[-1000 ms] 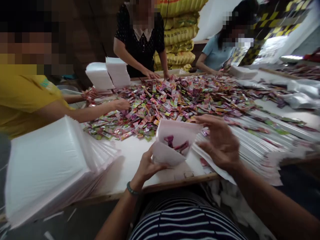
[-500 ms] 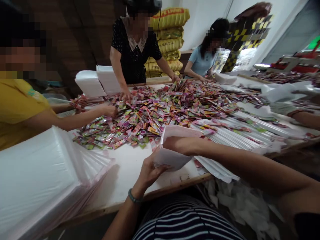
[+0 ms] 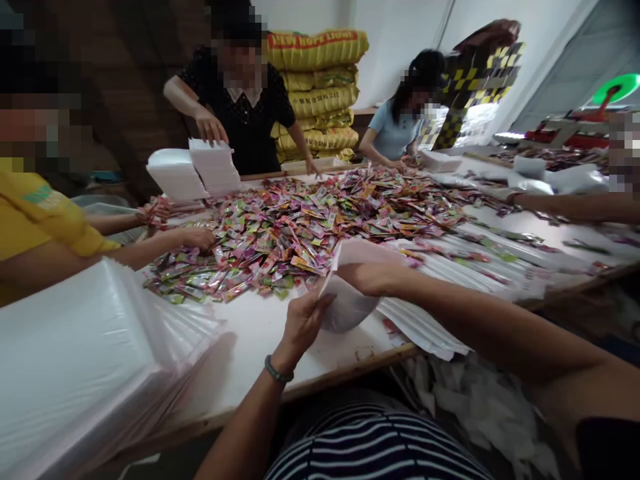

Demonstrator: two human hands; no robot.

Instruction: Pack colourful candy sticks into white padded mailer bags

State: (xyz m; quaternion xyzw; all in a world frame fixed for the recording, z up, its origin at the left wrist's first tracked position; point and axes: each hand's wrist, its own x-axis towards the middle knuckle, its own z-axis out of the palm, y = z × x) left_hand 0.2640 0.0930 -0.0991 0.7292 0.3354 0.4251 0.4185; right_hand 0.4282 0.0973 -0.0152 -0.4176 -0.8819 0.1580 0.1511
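Note:
My left hand (image 3: 305,317), with a beaded bracelet on its wrist, pinches the near left edge of a white bag (image 3: 350,310) held over the table's front part. My right hand (image 3: 363,277) reaches into the bag's mouth from the right; its fingers are hidden inside, so what they hold does not show. Just behind the bag spreads a wide heap of small colourful packets (image 3: 280,240). To the right, flat white bags (image 3: 425,327) lie fanned out, with some packets on top of them.
A tall stack of white bags (image 3: 75,353) fills the near left. Wooden edging (image 3: 350,367) runs along the table's front. Co-workers' hands (image 3: 197,238) reach in at the left, back and right. Two white stacks (image 3: 215,167) stand at the back left.
The bag's mouth has become wider and rounder, and my left hand has shifted slightly up its edge. The person in black has moved a hand from the heap onto a white stack.

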